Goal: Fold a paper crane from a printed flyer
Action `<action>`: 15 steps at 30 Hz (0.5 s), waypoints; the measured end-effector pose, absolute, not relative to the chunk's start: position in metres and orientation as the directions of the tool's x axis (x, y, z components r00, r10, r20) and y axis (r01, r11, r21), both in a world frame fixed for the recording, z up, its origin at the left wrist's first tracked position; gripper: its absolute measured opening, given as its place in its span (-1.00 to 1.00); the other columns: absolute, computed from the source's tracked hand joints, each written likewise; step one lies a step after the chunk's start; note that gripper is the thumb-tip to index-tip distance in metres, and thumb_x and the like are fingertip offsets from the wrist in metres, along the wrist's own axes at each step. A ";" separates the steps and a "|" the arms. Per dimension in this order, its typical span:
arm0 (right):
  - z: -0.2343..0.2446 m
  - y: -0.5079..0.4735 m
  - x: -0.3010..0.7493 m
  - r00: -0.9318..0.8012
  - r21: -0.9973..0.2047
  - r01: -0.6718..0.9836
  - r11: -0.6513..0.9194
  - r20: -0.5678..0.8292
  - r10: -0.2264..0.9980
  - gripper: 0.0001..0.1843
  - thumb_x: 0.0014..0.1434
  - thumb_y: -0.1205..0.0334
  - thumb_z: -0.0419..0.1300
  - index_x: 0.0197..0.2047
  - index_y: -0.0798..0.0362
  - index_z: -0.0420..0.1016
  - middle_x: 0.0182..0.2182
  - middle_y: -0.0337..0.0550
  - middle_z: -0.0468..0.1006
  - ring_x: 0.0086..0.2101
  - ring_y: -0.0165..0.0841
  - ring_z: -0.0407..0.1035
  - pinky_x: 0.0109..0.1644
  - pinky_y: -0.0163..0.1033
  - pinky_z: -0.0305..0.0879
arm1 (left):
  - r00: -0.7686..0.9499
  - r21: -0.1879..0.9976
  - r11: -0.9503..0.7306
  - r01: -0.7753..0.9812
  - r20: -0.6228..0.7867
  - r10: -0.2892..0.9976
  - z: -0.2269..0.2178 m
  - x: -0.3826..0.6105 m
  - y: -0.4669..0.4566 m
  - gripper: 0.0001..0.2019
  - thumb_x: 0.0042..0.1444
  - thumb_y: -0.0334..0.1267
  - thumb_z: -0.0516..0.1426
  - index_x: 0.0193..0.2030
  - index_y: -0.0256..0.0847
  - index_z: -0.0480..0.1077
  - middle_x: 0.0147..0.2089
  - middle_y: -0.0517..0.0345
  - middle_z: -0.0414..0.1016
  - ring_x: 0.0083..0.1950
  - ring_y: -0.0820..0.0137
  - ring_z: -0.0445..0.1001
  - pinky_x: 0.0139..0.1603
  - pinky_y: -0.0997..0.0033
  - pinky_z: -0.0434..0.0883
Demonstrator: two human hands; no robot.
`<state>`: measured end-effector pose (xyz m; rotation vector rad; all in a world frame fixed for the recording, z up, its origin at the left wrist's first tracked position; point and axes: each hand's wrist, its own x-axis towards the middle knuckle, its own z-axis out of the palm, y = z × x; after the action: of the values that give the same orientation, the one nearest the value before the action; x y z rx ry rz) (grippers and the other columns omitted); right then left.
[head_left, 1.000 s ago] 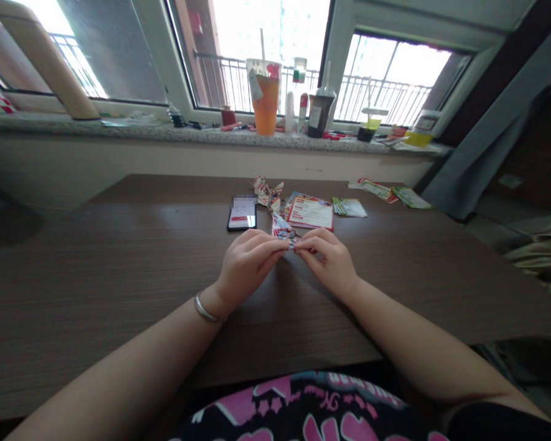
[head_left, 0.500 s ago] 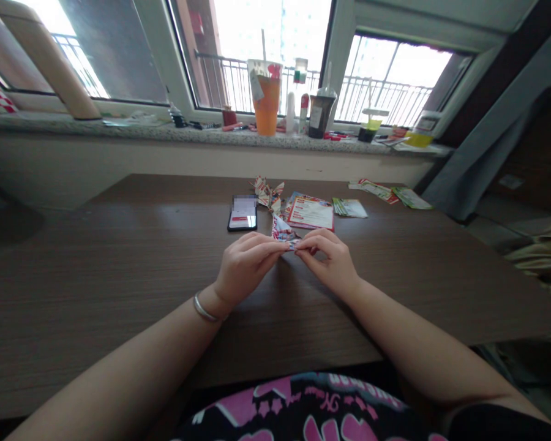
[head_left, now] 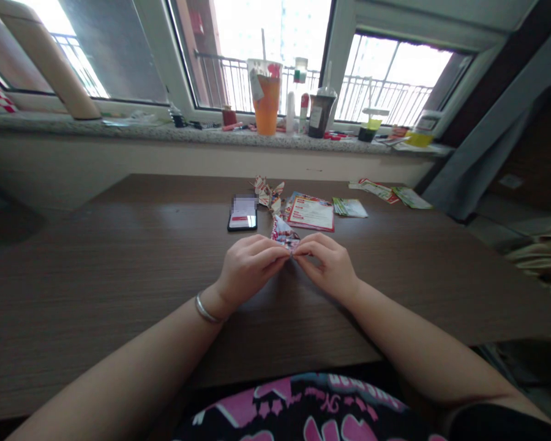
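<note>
Two hands meet over a small folded piece of printed paper (head_left: pixel 282 233) on a brown desk (head_left: pixel 119 263), just in front of and to the right of a smartphone (head_left: pixel 242 214). The left hand (head_left: pixel 250 267) and right hand (head_left: pixel 329 264) are drawn together, fingertips pinched on the paper's near end, while its pointed far tip angles up toward the phone. The sheet looks light, thin and glossy. It would likely hold a crease but slip or tear under a hard pull, so the layered folds at the near end seem the surest place to grip. Right of the phone lies a red-and-white flyer (head_left: pixel 311 212), with more leaflets (head_left: pixel 349 207) farther right. Just behind the phone sit folded paper figures (head_left: pixel 267 191). Well beyond the phone, an orange drink cup (head_left: pixel 266 101) stands on the windowsill (head_left: pixel 119 131). The flyer crowds the paper's far side; the desk nearer the person is open.
</note>
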<state>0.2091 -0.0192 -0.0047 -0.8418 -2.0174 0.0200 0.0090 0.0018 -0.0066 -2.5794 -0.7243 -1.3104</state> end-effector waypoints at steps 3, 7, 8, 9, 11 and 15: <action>-0.004 -0.020 0.208 -0.347 -0.332 0.557 0.762 0.740 0.576 -0.93 0.18 0.30 0.17 -0.27 -0.03 0.46 -0.26 -0.16 0.55 -0.21 -0.37 0.44 -0.10 -0.23 0.40 | 0.488 0.081 -0.869 0.488 0.800 0.348 -0.006 0.011 0.001 -0.97 0.12 -0.35 0.16 -0.30 -0.16 0.42 -0.31 0.18 0.56 -0.29 0.43 0.48 -0.21 0.39 0.42; -0.005 -0.019 0.208 -0.318 -0.361 0.532 0.766 0.753 0.576 -0.92 0.16 0.33 0.17 -0.25 -0.02 0.45 -0.25 -0.16 0.55 -0.21 -0.38 0.44 -0.10 -0.24 0.41 | 0.440 0.127 -0.862 0.490 0.818 0.370 -0.007 0.013 0.001 -0.97 0.11 -0.37 0.15 -0.34 -0.17 0.41 -0.33 0.16 0.54 -0.30 0.43 0.47 -0.22 0.38 0.42; -0.005 -0.019 0.208 -0.314 -0.365 0.529 0.766 0.755 0.576 -0.91 0.15 0.33 0.17 -0.25 -0.02 0.44 -0.25 -0.16 0.55 -0.20 -0.38 0.44 -0.10 -0.24 0.41 | 0.435 0.132 -0.860 0.494 0.819 0.376 -0.007 0.012 0.002 -0.97 0.10 -0.37 0.15 -0.34 -0.18 0.41 -0.33 0.15 0.54 -0.30 0.43 0.47 -0.22 0.38 0.42; -0.006 -0.018 0.208 -0.314 -0.365 0.528 0.767 0.755 0.576 -0.91 0.15 0.34 0.16 -0.26 -0.02 0.44 -0.25 -0.16 0.55 -0.20 -0.38 0.44 -0.10 -0.23 0.41 | 0.437 0.129 -0.858 0.498 0.817 0.377 -0.008 0.012 0.002 -0.96 0.10 -0.37 0.15 -0.34 -0.17 0.41 -0.33 0.15 0.53 -0.30 0.43 0.46 -0.22 0.38 0.42; -0.006 -0.018 0.208 -0.325 -0.356 0.533 0.767 0.751 0.574 -0.91 0.14 0.34 0.16 -0.28 -0.02 0.45 -0.25 -0.16 0.55 -0.19 -0.37 0.44 -0.09 -0.23 0.41 | 0.460 0.103 -0.856 0.507 0.807 0.370 -0.009 0.011 0.003 -0.96 0.10 -0.36 0.14 -0.34 -0.17 0.41 -0.33 0.16 0.53 -0.30 0.43 0.46 -0.21 0.38 0.41; -0.004 -0.020 0.208 -0.361 -0.308 0.565 0.765 0.742 0.565 -0.90 0.13 0.36 0.15 -0.30 -0.02 0.45 -0.26 -0.16 0.56 -0.20 -0.36 0.45 -0.09 -0.22 0.40 | 0.517 0.032 -0.849 0.528 0.781 0.351 -0.009 0.011 0.003 -0.97 0.11 -0.35 0.14 -0.32 -0.16 0.41 -0.32 0.18 0.54 -0.29 0.43 0.46 -0.21 0.38 0.39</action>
<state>0.2076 -0.0197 -0.0044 -0.8471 -2.0404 -0.0004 0.0108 0.0033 -0.0091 -2.5478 -0.7491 -1.2401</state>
